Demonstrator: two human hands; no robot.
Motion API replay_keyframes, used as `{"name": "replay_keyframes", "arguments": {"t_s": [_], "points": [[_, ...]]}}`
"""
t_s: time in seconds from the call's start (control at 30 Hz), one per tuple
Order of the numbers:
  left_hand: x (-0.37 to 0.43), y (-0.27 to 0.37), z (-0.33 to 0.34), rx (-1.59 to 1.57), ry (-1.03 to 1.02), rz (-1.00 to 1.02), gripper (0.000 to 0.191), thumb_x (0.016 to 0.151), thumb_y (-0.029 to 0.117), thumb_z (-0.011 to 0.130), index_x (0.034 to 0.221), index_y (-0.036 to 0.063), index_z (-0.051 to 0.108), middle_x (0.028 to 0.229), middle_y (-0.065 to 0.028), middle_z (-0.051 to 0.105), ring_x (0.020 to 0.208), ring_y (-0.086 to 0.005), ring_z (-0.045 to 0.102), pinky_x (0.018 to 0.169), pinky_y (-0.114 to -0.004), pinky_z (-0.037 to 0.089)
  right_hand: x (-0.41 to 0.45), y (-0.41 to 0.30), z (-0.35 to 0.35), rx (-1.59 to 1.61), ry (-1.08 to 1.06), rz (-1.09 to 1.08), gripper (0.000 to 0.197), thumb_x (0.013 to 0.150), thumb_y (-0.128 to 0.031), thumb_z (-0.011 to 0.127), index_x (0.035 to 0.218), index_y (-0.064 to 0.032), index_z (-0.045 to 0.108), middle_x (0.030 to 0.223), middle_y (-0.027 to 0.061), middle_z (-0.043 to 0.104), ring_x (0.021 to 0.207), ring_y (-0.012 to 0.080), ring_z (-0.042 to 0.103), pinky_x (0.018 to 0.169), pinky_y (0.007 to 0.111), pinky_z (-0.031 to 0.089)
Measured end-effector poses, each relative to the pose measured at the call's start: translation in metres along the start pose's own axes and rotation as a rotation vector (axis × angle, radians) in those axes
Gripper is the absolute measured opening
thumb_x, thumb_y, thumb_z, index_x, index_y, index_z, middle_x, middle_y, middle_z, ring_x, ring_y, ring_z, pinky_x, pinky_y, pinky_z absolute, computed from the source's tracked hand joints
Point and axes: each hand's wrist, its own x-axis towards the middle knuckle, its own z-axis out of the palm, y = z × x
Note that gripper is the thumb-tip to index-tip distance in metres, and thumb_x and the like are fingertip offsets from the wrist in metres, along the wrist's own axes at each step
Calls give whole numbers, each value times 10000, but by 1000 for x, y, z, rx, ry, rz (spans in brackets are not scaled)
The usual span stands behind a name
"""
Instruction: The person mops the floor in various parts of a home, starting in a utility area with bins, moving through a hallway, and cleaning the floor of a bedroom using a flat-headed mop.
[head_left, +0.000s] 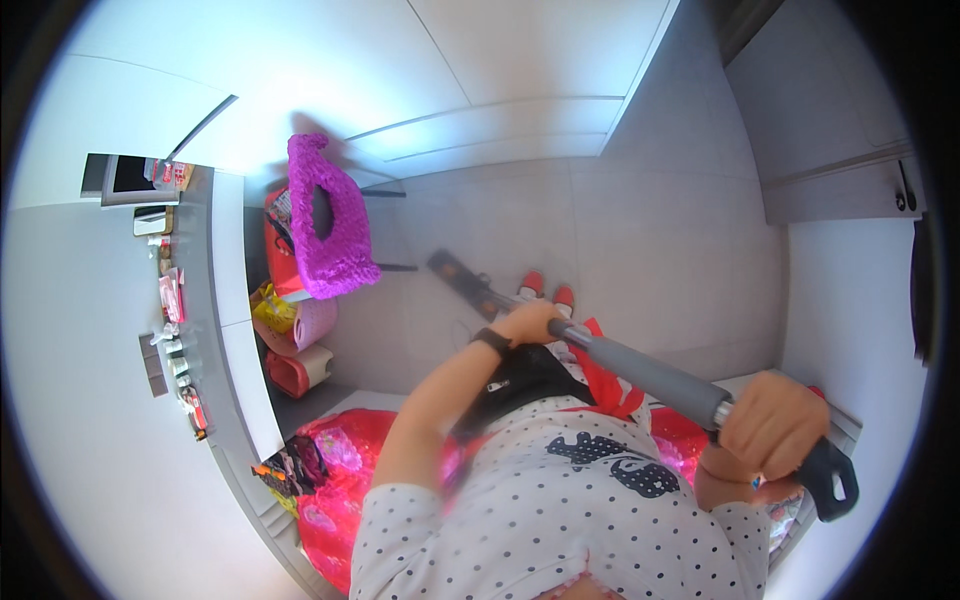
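My left hand (531, 323), with a dark band on its wrist, grips the lower metal pole of a long-handled floor mop (654, 377). My right hand (776, 424) is closed round the upper end, just below the black loop grip (834, 480). A thick grey sleeve covers the pole between my hands. The handle slants across my body, its top end at the right. The dark flat mop head (461, 279) is blurred, low over or on the tiled floor (637, 225), left of my red-toed shoes (532, 282).
A chair with a fluffy purple cover (341, 259) stands left, by a desk (232, 285) bearing small items. Pink bins (315, 322) sit beneath it. Behind me is a bed with a red floral cover (337, 450). White cabinets (510, 120) line the front; a grey door (832, 112) is right.
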Motion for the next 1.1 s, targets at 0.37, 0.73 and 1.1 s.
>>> {"name": "replay_keyframes", "arguments": {"t_s": [0.37,0.73,1.1], "points": [[13,-35,-59,138,157,51,102,585,218,639,634,138,598,687,-71,582,663,-286,558,572,-368,436,32,37,-12,-74,45,-217,245,734,-7,536,515,-40,431,523,72,457,394,165,444,393,268,382],[-41,-163,-170,139,851,-114,109,595,122,651,598,86,548,633,-74,555,645,-282,535,584,-366,427,171,160,-83,124,-144,-117,166,697,-67,545,556,-51,458,536,41,453,426,198,438,411,294,343],[-17,-219,-208,53,1191,-257,174,615,65,657,591,40,487,637,-122,522,672,-310,482,607,-374,381,238,193,-133,-57,385,201,274,697,-86,599,510,-58,400,462,48,387,390,207,376,440,329,348]]}}
